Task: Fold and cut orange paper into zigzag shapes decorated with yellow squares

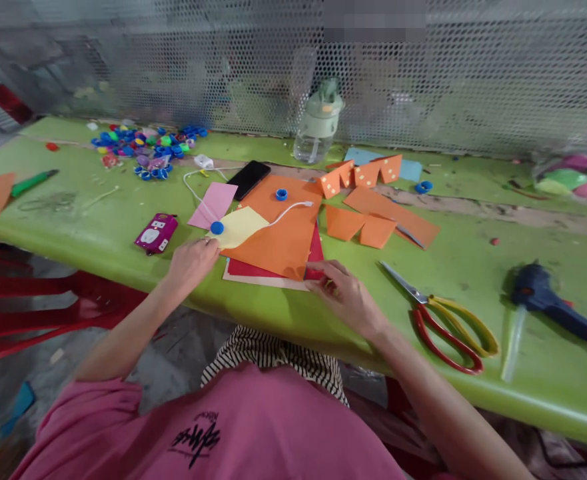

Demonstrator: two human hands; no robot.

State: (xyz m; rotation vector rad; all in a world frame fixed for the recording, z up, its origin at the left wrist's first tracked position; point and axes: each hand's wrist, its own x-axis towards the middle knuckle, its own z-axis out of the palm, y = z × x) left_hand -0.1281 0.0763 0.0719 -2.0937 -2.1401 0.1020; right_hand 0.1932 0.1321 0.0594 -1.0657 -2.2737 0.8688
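Observation:
My left hand (pixel 193 263) has its fingers closed at the near-left edge of a yellow piece of paper (pixel 246 225), with a blue bottle cap (pixel 217 228) just beyond the fingertips. The yellow piece overlaps a large orange sheet (pixel 283 233). My right hand (pixel 346 293) pinches the near-right corner of the paper stack, where red paper (pixel 316 250) shows from under the orange sheet; how many layers it grips I cannot tell. On the orange sheet sit a blue ring-shaped cap (pixel 281 195) and the end of a white cable (pixel 293 208). A pink paper (pixel 213 205) lies left.
Scissors (pixel 426 300) and a glue gun (pixel 538 290) lie to the right. Folded orange cutouts (pixel 360 227), a phone (pixel 249 179) and a bottle (pixel 318 127) are farther back. Left are a magenta device (pixel 156 233), a heap of caps (pixel 148 143) and a green cutter (pixel 32 183).

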